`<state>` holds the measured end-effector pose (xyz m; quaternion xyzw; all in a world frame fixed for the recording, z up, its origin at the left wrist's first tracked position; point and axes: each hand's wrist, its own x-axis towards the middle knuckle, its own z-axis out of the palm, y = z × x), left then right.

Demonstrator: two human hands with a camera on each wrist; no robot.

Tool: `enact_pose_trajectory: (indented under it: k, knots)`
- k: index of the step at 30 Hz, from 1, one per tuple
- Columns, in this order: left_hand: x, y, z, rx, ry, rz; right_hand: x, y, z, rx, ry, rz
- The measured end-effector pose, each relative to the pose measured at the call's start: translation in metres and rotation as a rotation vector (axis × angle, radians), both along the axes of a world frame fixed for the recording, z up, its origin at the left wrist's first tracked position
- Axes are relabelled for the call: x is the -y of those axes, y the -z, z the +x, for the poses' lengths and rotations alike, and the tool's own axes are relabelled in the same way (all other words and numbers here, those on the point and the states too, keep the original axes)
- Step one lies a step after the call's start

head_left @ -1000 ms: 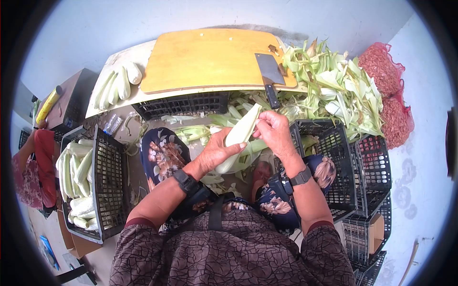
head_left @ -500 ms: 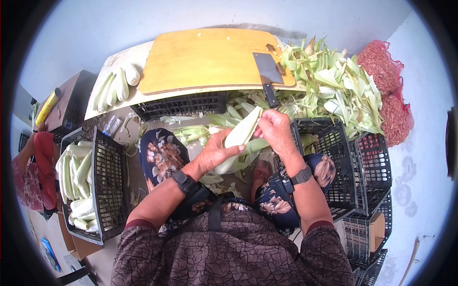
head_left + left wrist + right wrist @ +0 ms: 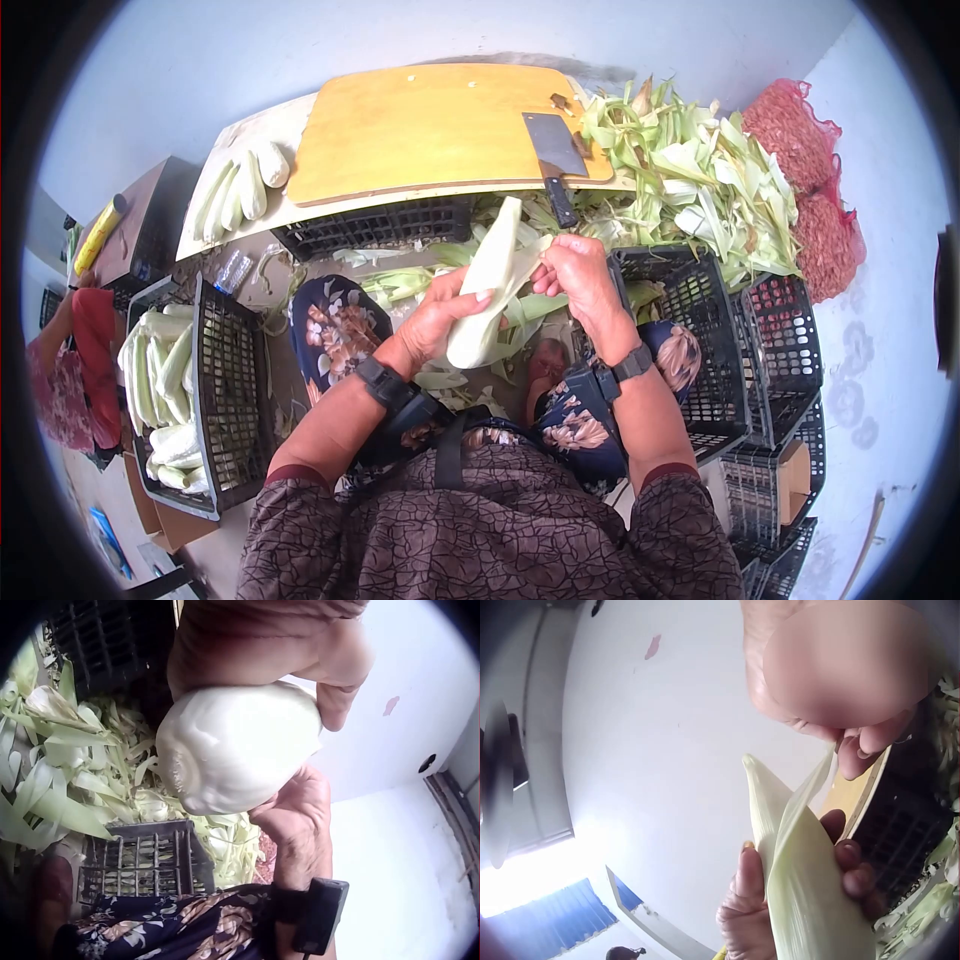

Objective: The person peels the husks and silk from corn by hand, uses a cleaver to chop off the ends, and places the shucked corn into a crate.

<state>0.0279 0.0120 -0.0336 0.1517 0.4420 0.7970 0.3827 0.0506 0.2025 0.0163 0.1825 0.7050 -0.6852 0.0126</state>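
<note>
Head view: A person's left hand (image 3: 437, 318) grips a pale ear of corn (image 3: 480, 325) at center frame, while the right hand (image 3: 582, 278), at the ear's 2 o'clock, pinches a husk leaf (image 3: 527, 265) pulled partly away. A yellow cutting board (image 3: 420, 135) lies at 12 o'clock, a cleaver (image 3: 553, 143) at 1, heaped husks (image 3: 715, 195) at 2 and a crate (image 3: 232, 385) of ears at 8.

Left wrist view: The ear's blunt base faces the camera, the left hand at its 12 o'clock, the right at 5.

Right wrist view: From 12 o'clock, the right hand's fingertips pinch the leaf's tip; the left hand's fingers wrap the ear.
</note>
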Motion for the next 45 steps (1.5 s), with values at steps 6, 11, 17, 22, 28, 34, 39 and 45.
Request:
enact_pose_trajectory:
  k: [6, 11, 17, 22, 28, 34, 39, 45]
  knots:
    - [0.002, 0.0, -0.007, 0.074, -0.044, 0.133, 0.0, -0.004, 0.002, -0.11, 0.082, -0.104]
    - [-0.003, 0.004, -0.016, 0.027, -0.274, 0.132, -0.004, 0.0, 0.001, -0.252, 0.192, -0.136]
    - [0.01, -0.001, -0.037, 0.081, -0.374, 0.225, -0.031, -0.011, 0.0, -0.369, 0.433, -0.195]
    - [0.019, -0.009, -0.052, 0.225, -0.663, 0.413, -0.046, -0.015, 0.003, -0.453, 0.562, -0.27]
    - [0.025, -0.001, -0.053, 0.173, -0.658, 0.436, -0.049, -0.012, -0.006, -0.359, 0.559, 0.148]
    - [0.016, 0.003, -0.046, 0.009, -0.706, 0.288, -0.015, -0.018, 0.003, -0.601, 0.305, 0.45]
    - [0.006, 0.002, -0.037, -0.107, -0.545, 0.258, 0.029, 0.017, 0.004, -0.5, -0.158, 0.552]
    - [0.004, -0.005, -0.031, -0.11, -0.482, 0.284, 0.036, 0.032, -0.002, -0.207, -0.406, 0.822]
